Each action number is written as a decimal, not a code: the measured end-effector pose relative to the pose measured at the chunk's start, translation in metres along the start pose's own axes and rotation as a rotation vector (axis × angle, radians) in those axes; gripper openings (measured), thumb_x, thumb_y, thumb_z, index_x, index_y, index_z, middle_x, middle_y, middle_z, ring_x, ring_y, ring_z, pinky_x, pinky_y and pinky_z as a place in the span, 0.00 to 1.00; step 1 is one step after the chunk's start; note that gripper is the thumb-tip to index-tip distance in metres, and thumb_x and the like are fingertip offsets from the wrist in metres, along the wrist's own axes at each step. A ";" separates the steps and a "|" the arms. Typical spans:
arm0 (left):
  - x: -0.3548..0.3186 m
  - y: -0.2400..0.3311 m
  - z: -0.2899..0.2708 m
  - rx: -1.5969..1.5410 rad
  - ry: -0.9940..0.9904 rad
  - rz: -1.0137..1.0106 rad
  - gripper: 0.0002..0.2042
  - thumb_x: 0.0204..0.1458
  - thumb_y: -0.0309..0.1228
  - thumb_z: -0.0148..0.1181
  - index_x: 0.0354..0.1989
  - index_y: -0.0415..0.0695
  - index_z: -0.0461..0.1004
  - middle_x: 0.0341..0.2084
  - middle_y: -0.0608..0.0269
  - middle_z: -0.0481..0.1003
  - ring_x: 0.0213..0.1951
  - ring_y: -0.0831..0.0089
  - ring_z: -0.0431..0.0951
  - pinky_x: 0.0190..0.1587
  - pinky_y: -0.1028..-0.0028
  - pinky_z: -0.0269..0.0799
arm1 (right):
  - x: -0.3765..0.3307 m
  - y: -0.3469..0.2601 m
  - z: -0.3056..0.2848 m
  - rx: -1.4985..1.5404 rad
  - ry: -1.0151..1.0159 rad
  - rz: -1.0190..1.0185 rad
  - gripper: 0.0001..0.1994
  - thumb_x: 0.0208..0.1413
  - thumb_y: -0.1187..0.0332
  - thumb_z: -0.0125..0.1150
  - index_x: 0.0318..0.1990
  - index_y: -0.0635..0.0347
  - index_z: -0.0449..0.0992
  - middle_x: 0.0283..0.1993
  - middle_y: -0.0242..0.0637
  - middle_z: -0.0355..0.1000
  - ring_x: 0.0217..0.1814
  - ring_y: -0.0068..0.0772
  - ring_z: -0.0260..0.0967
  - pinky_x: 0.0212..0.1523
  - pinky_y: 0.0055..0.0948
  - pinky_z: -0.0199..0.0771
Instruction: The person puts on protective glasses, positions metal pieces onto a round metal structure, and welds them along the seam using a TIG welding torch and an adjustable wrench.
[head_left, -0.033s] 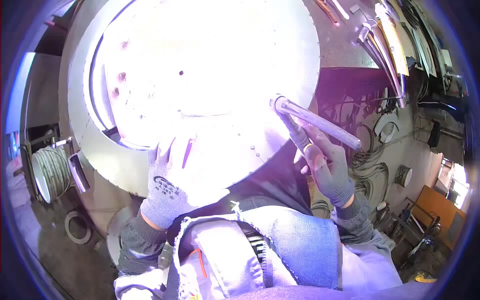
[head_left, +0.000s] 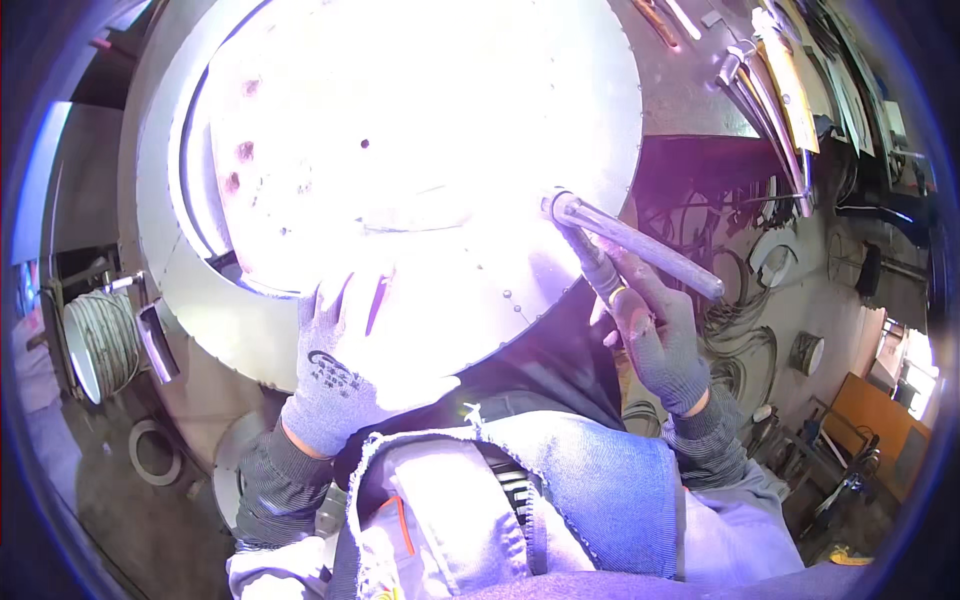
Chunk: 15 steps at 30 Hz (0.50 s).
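Observation:
A large round metal piece [head_left: 590,120] with small rivets along its rim fills the upper middle. Harsh white glare washes out most of its face. My right hand [head_left: 655,345], in a grey glove, is closed around the handle of a welding torch [head_left: 640,245]. The torch head sits over the right part of the disc, its long back cap pointing right and down; glare hides its tip. On the disc's near left part lies my left hand [head_left: 340,375], gloved too, fingers stretched out. Its fingertips are partly lost in the light.
A spool of pale hose or cable [head_left: 103,345] stands at the left. Several tools and rods, one with a yellow body [head_left: 785,80], lie on the bench at upper right. Coiled cables [head_left: 740,350] and an orange-brown board [head_left: 875,430] are at the right, a metal ring [head_left: 156,453] on the floor.
Hands and torch hold almost the same place. The glare has shifted slightly, and a thin line on the disc's middle shows a little more.

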<state>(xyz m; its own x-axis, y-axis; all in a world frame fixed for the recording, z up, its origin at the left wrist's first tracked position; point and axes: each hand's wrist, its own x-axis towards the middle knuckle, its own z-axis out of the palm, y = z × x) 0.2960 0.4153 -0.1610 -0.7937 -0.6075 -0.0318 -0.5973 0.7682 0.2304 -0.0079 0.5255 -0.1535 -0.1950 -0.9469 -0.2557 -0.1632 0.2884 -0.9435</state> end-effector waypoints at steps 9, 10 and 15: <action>0.011 0.006 -0.013 -0.064 0.034 0.001 0.51 0.32 0.60 0.71 0.62 0.35 0.66 0.53 0.46 0.66 0.54 0.46 0.66 0.58 0.47 0.59 | -0.003 0.001 -0.004 -0.241 -0.083 -0.174 0.29 0.67 0.54 0.47 0.66 0.70 0.64 0.54 0.51 0.76 0.36 0.25 0.74 0.42 0.28 0.76; 0.010 0.005 -0.013 -0.068 0.029 -0.006 0.51 0.32 0.61 0.72 0.61 0.34 0.67 0.54 0.44 0.67 0.55 0.45 0.66 0.59 0.46 0.59 | -0.004 0.004 -0.005 -0.292 -0.093 -0.217 0.29 0.67 0.54 0.48 0.66 0.69 0.64 0.57 0.52 0.74 0.39 0.27 0.76 0.44 0.28 0.76; 0.003 -0.001 -0.002 -0.017 0.082 0.051 0.49 0.40 0.64 0.65 0.63 0.34 0.66 0.53 0.46 0.67 0.56 0.48 0.65 0.58 0.48 0.59 | -0.010 -0.002 0.000 -0.148 -0.186 0.041 0.31 0.66 0.52 0.51 0.66 0.69 0.65 0.61 0.52 0.72 0.60 0.41 0.74 0.57 0.32 0.73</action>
<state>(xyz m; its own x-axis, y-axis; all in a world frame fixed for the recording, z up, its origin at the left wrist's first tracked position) 0.2946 0.4129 -0.1594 -0.8103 -0.5828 0.0604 -0.5538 0.7955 0.2460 -0.0054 0.5346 -0.1486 -0.0253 -0.9399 -0.3405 -0.3015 0.3319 -0.8938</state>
